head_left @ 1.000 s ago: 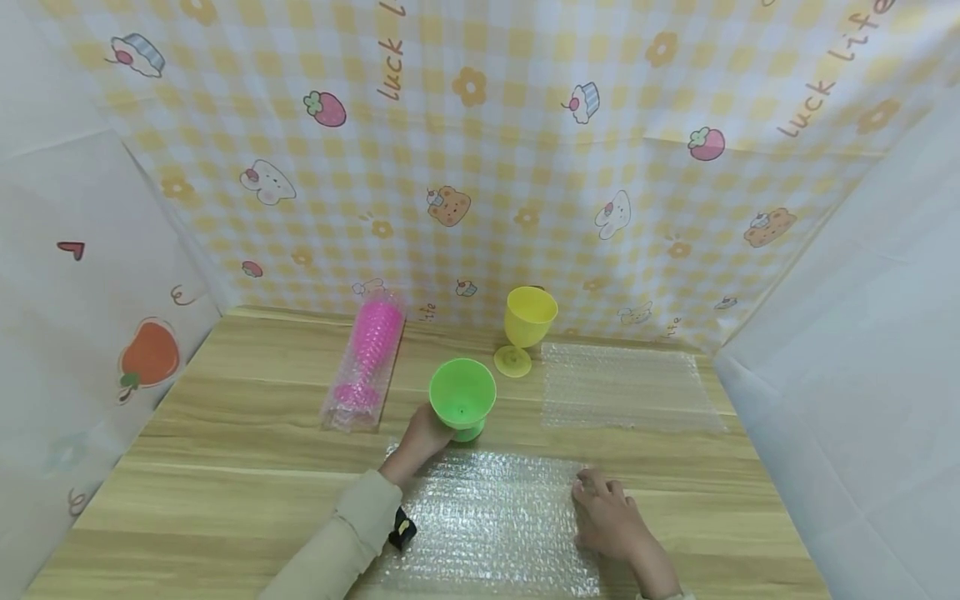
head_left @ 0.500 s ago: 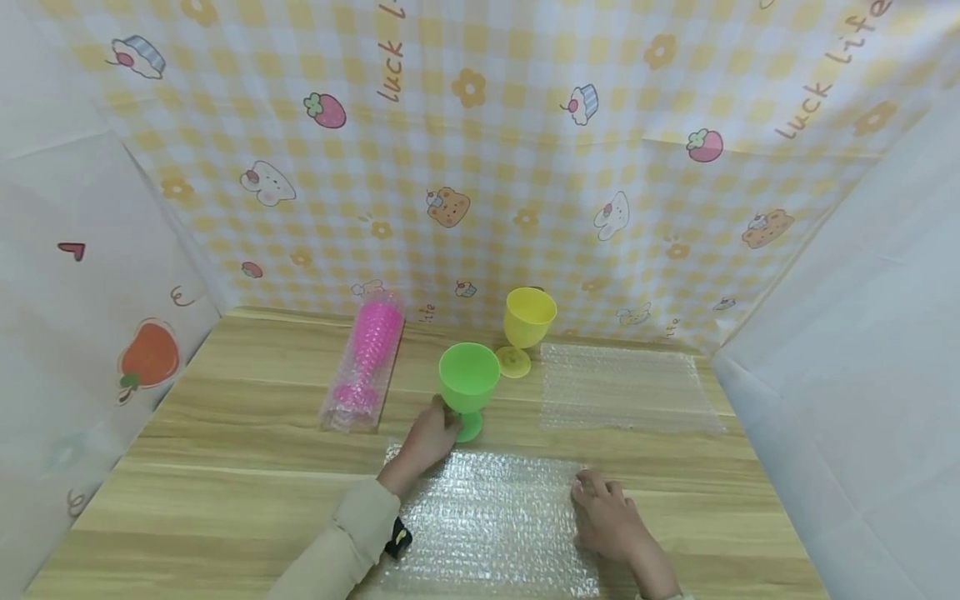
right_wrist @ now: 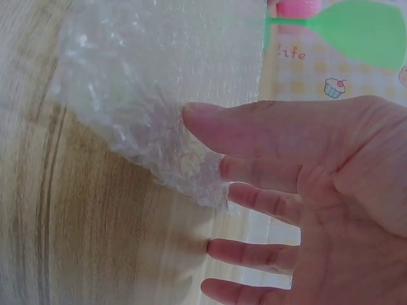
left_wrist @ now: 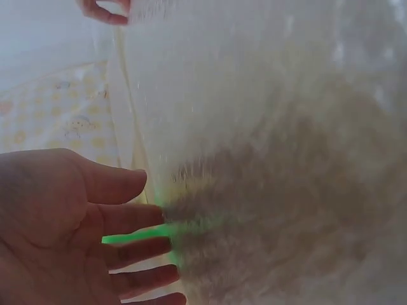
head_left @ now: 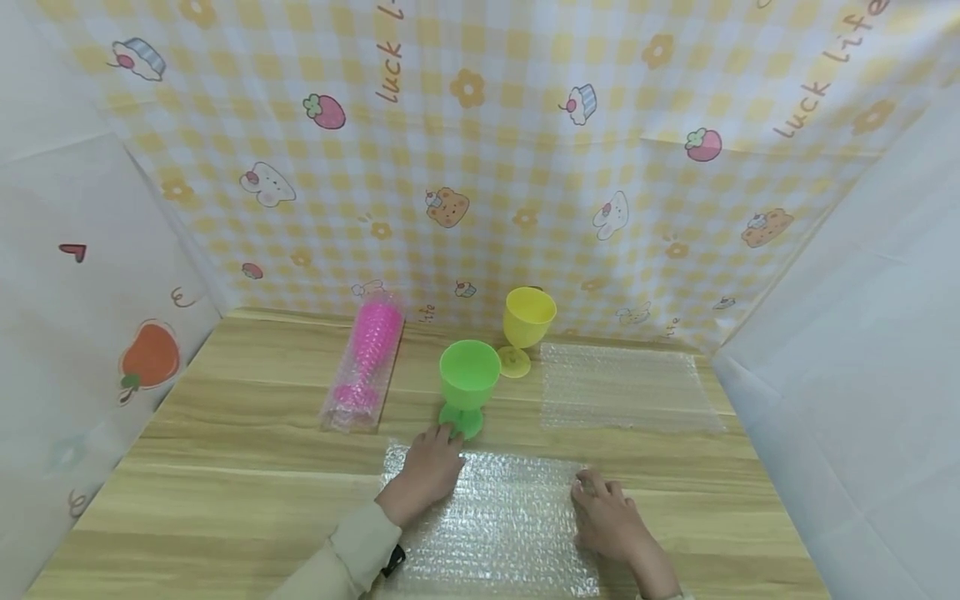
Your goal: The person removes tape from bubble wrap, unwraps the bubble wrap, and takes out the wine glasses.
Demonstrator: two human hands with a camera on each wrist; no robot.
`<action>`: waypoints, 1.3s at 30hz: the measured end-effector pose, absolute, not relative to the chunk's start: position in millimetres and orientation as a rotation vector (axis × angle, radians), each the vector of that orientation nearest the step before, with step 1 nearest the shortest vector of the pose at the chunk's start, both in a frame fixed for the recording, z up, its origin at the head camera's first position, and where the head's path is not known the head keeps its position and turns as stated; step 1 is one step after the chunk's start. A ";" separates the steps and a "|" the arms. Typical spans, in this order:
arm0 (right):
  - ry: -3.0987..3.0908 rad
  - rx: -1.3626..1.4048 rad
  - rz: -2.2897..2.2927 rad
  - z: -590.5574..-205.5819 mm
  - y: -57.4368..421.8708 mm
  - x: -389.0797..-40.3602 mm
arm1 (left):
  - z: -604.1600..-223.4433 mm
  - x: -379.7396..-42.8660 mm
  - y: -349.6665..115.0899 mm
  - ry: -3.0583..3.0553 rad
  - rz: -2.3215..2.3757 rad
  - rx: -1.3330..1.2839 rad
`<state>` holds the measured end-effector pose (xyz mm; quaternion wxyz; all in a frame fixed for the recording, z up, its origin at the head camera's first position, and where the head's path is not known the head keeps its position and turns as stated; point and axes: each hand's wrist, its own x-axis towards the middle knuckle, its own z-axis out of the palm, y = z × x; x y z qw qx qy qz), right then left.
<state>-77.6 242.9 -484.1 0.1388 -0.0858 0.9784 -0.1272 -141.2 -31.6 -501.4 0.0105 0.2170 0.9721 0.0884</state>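
A green plastic goblet stands upright just behind a flat sheet of bubble wrap. My left hand lies over that sheet's far left corner, its fingertips near the goblet's foot; whether they touch it is unclear. In the left wrist view the left hand has straight, spread fingers and grips nothing. My right hand rests at the sheet's right edge. Its thumb lies on the bubble wrap in the right wrist view, the other fingers extended and spread.
A yellow goblet stands at the back, near the patterned cloth. To its right lies another bubble wrap sheet. A pink goblet wrapped in bubble wrap lies at the back left of the wooden table.
My left hand has let go of the green goblet, which tilted forward a second ago and now stands upright. That hand has drawn back toward the bubble wrap. The right hand stays put.
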 end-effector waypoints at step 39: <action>2.825 -0.254 -0.434 -484.3 243.0 -73.2 | -489.2 -235.1 -25.0 2.861 0.302 0.233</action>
